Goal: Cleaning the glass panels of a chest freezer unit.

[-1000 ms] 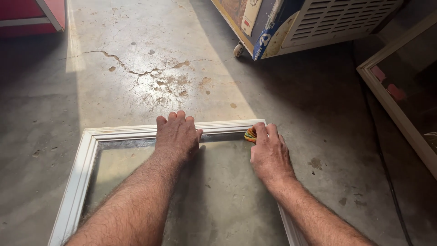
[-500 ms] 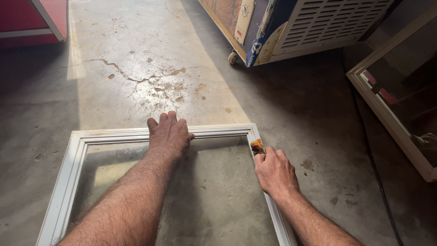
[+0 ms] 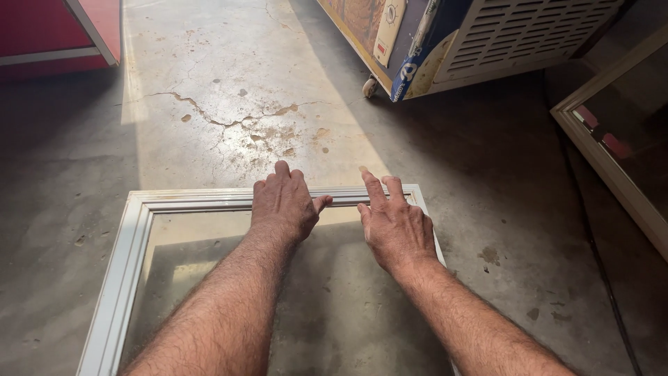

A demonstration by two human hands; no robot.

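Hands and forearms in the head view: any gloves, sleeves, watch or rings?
Both are bare. The left hand and right hand wear no gloves, and no rings show on the visible fingers. Neither wrist carries a watch or band. Both forearms are uncovered and hairy down to the bottom edge of the picture, so no sleeve comes into view. No tattoos, bandages or markings are visible.

1. The frame (image 3: 132, 237) lies flat on the floor (image 3: 229, 83).
2. The left hand (image 3: 282, 205) rests on the frame's far rail, near its middle.
3. The right hand (image 3: 395, 226) lies just right of the left hand, close to the frame's far right corner, fingertips at the rail.
4. The crack (image 3: 209, 115) runs across the floor beyond the frame.
5. The cabinet (image 3: 487, 38) stands beyond the frame, to its right.
6. A second frame (image 3: 605, 163) lies right of the frame, well apart.
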